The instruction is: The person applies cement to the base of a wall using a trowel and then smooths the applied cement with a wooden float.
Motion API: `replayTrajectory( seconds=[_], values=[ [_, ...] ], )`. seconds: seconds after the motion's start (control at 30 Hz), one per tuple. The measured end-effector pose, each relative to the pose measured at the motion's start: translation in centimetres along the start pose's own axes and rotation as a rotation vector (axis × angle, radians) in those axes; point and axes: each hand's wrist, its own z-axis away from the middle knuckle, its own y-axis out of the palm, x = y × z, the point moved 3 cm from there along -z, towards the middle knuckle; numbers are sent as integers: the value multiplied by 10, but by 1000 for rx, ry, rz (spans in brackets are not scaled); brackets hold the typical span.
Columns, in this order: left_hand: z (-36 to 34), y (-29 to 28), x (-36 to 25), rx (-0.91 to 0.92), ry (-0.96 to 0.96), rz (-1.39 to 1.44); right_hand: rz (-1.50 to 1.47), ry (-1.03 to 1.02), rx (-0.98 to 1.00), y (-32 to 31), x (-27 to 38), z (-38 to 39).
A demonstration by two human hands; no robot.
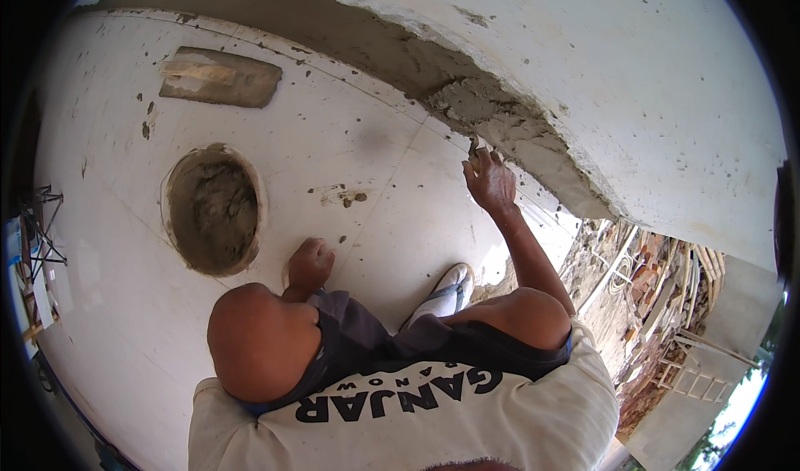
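Note:
My right hand point(492, 179) grips a small mortar-coated trowel point(473, 151), largely hidden by my fingers, at the lower edge of a wet grey mortar band point(500, 113) along the white wall point(667, 71). My left hand point(310, 261) hangs beside my left knee with its fingers curled; anything inside is hidden. Left of it, a round bucket point(258, 213) holds grey mortar. A rectangular plastering float point(237, 79) with mortar on it lies on the pale tiled floor point(358, 188) above the bucket.
Mortar spatters dot the floor. My sandalled foot point(446, 292) rests on it below my right hand. At the right, past a floor edge, lie rubble, pipes and lengths of wood point(646, 284), with a ladder-like frame point(692, 379). Dark metal frames point(46, 225) stand at the far left.

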Motion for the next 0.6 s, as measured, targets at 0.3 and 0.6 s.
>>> replayTrajectory(
  seconds=[0.3,0.6],
  values=[
    [-3,1,-1,-1,53,-10,35,19,184,47,14,-55],
    [-2,1,1,10,4,-37,-90,121,118,12,40,-67]
  ],
)
